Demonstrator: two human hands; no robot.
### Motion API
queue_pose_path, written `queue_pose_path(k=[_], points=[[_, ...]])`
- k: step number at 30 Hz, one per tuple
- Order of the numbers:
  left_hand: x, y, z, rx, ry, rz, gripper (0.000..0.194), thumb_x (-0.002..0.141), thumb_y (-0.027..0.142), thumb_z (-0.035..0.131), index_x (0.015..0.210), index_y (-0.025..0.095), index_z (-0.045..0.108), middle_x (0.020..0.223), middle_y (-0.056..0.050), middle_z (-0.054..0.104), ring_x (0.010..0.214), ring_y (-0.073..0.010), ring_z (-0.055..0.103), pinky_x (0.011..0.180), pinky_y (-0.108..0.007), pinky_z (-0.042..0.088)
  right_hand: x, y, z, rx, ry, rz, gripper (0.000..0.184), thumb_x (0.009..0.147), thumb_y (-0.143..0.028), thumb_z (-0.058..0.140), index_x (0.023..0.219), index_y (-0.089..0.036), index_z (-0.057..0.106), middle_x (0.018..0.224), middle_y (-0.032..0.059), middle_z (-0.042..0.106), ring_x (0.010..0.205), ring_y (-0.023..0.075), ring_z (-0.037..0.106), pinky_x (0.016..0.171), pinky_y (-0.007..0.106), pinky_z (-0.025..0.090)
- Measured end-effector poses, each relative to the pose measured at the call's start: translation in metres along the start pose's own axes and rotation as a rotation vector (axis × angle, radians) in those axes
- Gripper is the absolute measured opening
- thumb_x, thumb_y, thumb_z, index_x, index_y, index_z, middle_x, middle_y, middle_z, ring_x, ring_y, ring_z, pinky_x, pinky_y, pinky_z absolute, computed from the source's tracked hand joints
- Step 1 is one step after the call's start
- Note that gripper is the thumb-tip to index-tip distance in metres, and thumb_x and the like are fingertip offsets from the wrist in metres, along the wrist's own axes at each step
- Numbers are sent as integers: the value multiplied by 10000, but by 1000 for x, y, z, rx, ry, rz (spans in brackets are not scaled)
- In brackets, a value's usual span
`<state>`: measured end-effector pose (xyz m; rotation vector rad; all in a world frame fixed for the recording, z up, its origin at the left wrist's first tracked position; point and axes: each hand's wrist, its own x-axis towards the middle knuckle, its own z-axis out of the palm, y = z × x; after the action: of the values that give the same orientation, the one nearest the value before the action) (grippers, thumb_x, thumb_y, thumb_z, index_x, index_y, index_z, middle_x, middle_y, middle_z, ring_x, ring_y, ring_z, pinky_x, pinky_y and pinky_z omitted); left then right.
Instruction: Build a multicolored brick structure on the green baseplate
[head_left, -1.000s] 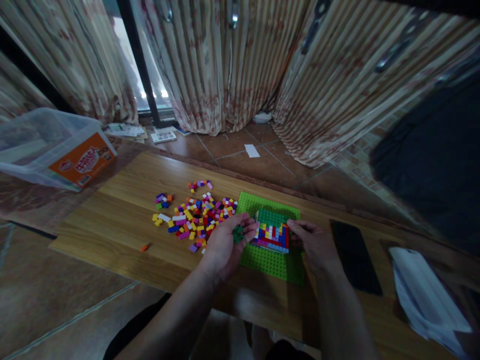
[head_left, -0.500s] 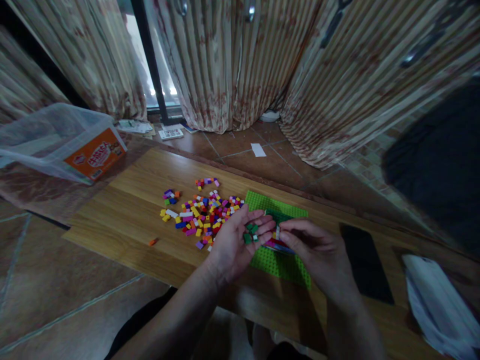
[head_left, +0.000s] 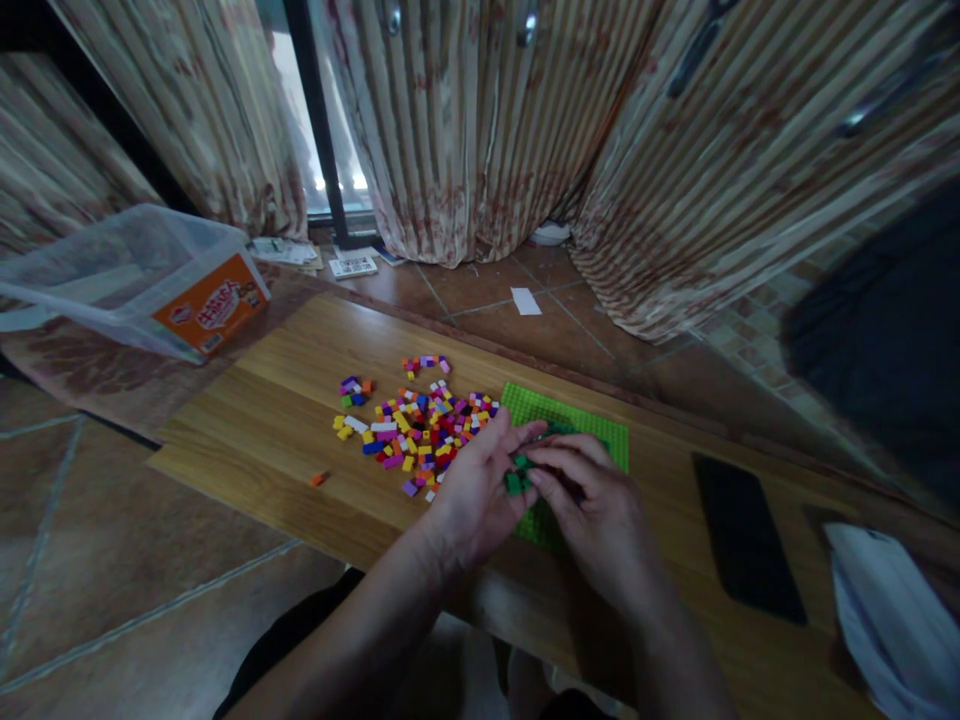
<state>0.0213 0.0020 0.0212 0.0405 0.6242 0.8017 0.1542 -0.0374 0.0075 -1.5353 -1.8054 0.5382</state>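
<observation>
Cupped palm up, my left hand holds several small green building bricks. My right hand reaches over that palm with thumb and fingers pinched together at the bricks. What lies between its fingertips is too small and covered to make out. Beneath both hands is a bright green studded baseplate, partly hidden by them. A dark green row of bricks shows on it behind my fingers. Left of my left hand spreads a pile of mixed coloured bricks.
A lone orange brick lies near the front edge of the wooden table. A black phone-like slab and a white packet are at the right. Beyond the left end stands a clear plastic bin.
My right hand has moved left from the build on the baseplate to the bricks in my left palm. It now covers most of the build. The view has shifted slightly.
</observation>
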Motion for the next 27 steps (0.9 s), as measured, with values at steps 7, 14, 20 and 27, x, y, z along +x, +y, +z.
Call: queue_pose_path(k=[7, 14, 20, 27], points=[[0, -4, 0, 56, 49, 34, 292, 909, 347, 534, 899, 93, 678, 916, -108, 646, 782, -136, 589, 701, -232, 485, -1, 2, -4, -32, 20, -35, 85, 933, -241, 553, 924, -232, 637, 1032, 38, 631, 955, 170, 632, 832, 314, 489], [3, -7, -8, 532, 31, 258, 230, 726, 318, 737, 690, 123, 621, 567, 30, 520, 474, -39, 395, 455, -177, 277, -4, 2, -10, -63, 95, 14, 100, 941, -279, 552, 933, -231, 640, 891, -2, 663, 798, 138, 632, 729, 267, 478], [3, -5, -10, 545, 8, 199, 173, 717, 268, 699, 715, 123, 604, 582, 28, 542, 413, -16, 336, 411, -187, 173, -5, 3, -8, 31, 170, 22, 86, 904, -272, 605, 934, -256, 684, 922, -7, 693, 874, 149, 657, 765, 273, 499], [4, -5, -11, 468, -1, 159, 156, 700, 234, 688, 746, 111, 604, 608, 11, 556, 428, -18, 358, 403, -174, 158, -8, 11, -1, 263, 187, 181, 175, 853, -348, 676, 1016, -289, 701, 988, 1, 700, 869, 155, 668, 766, 299, 536]])
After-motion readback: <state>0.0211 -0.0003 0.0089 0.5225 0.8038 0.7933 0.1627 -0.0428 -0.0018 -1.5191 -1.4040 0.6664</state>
